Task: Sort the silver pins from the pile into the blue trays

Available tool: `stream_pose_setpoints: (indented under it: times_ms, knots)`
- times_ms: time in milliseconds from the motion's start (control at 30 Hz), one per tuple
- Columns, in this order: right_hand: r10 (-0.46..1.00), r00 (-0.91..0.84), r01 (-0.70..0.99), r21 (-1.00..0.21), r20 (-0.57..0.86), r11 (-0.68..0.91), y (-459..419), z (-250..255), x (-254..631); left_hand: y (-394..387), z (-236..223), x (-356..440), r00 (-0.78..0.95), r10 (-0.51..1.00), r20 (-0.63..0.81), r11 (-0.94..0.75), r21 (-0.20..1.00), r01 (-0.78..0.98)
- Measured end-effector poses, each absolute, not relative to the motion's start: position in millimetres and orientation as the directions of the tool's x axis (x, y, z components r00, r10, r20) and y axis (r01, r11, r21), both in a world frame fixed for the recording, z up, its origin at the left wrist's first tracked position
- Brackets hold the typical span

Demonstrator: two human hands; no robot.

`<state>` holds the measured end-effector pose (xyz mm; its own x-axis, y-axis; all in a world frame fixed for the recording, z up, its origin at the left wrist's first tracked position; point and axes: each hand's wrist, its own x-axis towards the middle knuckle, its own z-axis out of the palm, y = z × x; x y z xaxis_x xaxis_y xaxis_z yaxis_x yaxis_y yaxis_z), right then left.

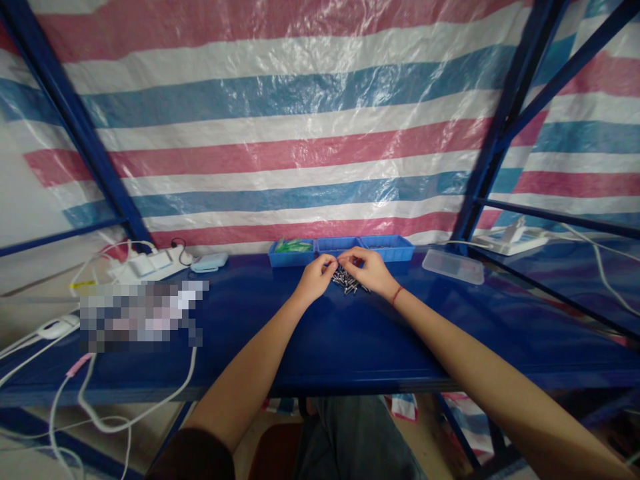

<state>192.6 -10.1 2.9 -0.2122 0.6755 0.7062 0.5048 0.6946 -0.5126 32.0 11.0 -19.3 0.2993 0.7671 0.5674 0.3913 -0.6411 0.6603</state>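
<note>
My left hand (319,276) and my right hand (367,268) meet fingertip to fingertip above a blue tabletop. The fingers of both are pinched together; whatever lies between them is too small to make out. Just below and between the hands is a pile of small dark metal pieces (350,283), screw-like in shape. Right behind the hands stand three blue bins side by side. Green items (294,246) fill the left bin (280,259). The middle bin (325,249) is partly covered by my right hand, and small dark pieces lie in the right bin (400,254).
A clear plastic lid or box (453,267) lies right of the bins. At the left are a light blue case (210,262), a white power strip (155,263) and white cables (187,380) over the table edge. Another white power strip (515,239) sits far right. Blue posts flank a striped tarp.
</note>
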Motion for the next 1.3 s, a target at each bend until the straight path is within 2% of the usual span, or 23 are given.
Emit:
stream_pose_setpoints:
  times_ms: [133, 233, 300, 400, 533, 600, 733, 900, 1067, 1200, 1300]
  knots:
    - [0.656, -0.203, 0.537, -0.478, 0.726, 0.695, -11.1, 3.4, 192.6, 12.4, -20.9, 33.1, 0.292, 0.784, 0.547, -0.62, 0.671, 0.406]
    - [0.62, -0.136, 0.636, -0.411, 0.773, 0.653, -3.5, 6.1, 201.4, 12.7, -23.2, 33.3, 0.255, 0.804, 0.537, -0.592, 0.682, 0.429]
    - [0.565, -0.01, 0.736, -0.377, 0.825, 0.562, 7.5, 8.3, 215.3, 12.4, -26.1, 33.0, 0.275, 0.814, 0.511, -0.578, 0.669, 0.468]
    - [0.508, 0.2, 0.839, -0.414, 0.838, 0.353, 28.8, 6.7, 245.6, 10.5, -30.7, 32.6, 0.382, 0.794, 0.472, -0.607, 0.595, 0.527]
    - [0.653, 0.288, 0.897, -0.437, 0.7, 0.073, 46.6, -8.4, 281.9, 3.7, -30.9, 33.7, 0.492, 0.726, 0.481, -0.686, 0.458, 0.565]
    - [0.667, 0.325, 0.894, -0.448, 0.671, 0.016, 46.8, -15.5, 290.2, 0.1, -29.0, 34.5, 0.509, 0.724, 0.465, -0.686, 0.413, 0.599]
    - [0.659, 0.303, 0.875, -0.476, 0.688, 0.094, 38.3, -18.8, 283.9, -2.8, -27.5, 35.7, 0.52, 0.755, 0.398, -0.65, 0.35, 0.675]
    - [0.737, 0.12, 0.826, -0.479, 0.665, 0.298, 25.4, -11.7, 251.4, -1.7, -29.3, 36.4, 0.529, 0.749, 0.4, -0.649, 0.281, 0.707]
    - [0.752, -0.214, 0.808, -0.32, 0.623, 0.495, 13.2, -3.9, 227.7, -2.5, -29.6, 36.0, 0.514, 0.753, 0.41, -0.626, 0.206, 0.752]
    - [0.765, -0.33, 0.792, -0.278, 0.554, 0.543, 9.4, -3.2, 223.7, -2.3, -32.1, 36.3, 0.469, 0.79, 0.395, -0.561, 0.156, 0.813]
    - [0.776, -0.34, 0.77, -0.317, 0.531, 0.554, 8.8, -3.4, 223.7, 2.3, -34.2, 36.5, 0.391, 0.821, 0.415, -0.506, 0.213, 0.836]
